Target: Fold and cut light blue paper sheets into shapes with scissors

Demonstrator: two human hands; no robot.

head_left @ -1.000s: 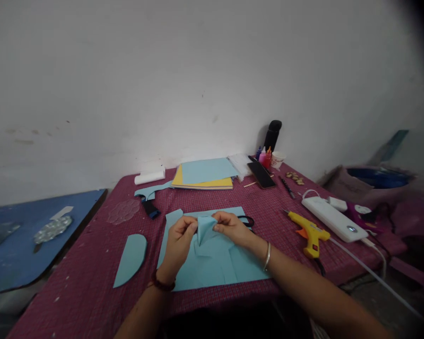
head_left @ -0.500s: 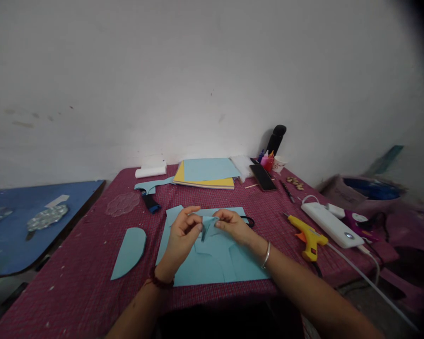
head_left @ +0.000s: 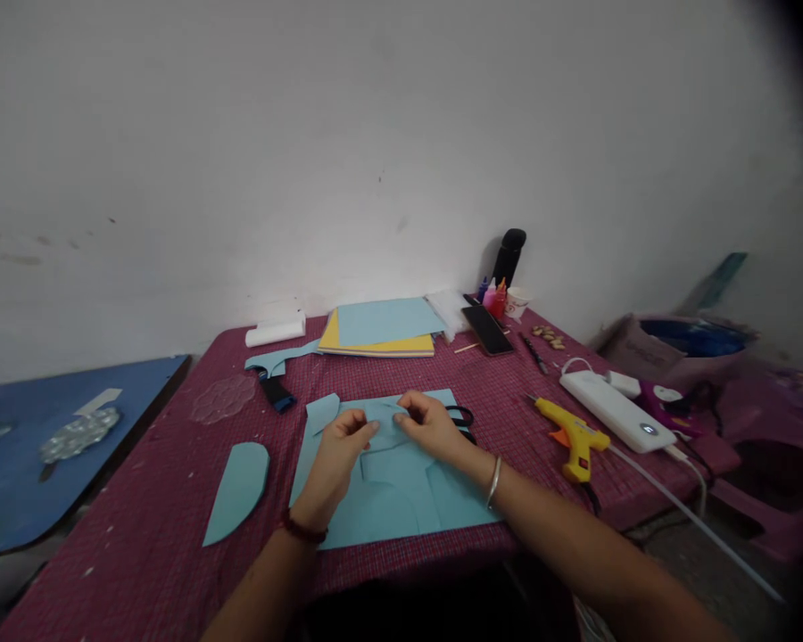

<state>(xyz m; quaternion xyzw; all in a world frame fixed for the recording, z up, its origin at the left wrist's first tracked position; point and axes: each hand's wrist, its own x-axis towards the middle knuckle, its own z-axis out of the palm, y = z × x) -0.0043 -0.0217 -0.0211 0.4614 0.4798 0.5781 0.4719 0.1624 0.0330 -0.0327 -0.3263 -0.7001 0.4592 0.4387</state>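
Between my two hands is a small light-blue paper piece (head_left: 384, 415), pinched at its left side by my left hand (head_left: 340, 455) and at its right by my right hand (head_left: 434, 426). Its exact outline blends with the paper behind. Below lies a larger light-blue sheet (head_left: 348, 526) with cut pieces on top. Black scissor handles (head_left: 460, 415) stick out past my right hand; the blades are hidden. To the left rests a half-round light-blue paper piece (head_left: 239, 486).
A yellow glue gun (head_left: 574, 435) and a white power bank (head_left: 612, 410) lie at the right. Toward the wall are a stack of coloured paper (head_left: 381, 325), a phone (head_left: 487, 330), small paint bottles (head_left: 498, 301), a black flask (head_left: 509, 257) and a white roll (head_left: 276, 332).
The small paper piece, earlier raised and showing a dark slit or fold, now looks flatter between my hands. My view has shifted slightly right.
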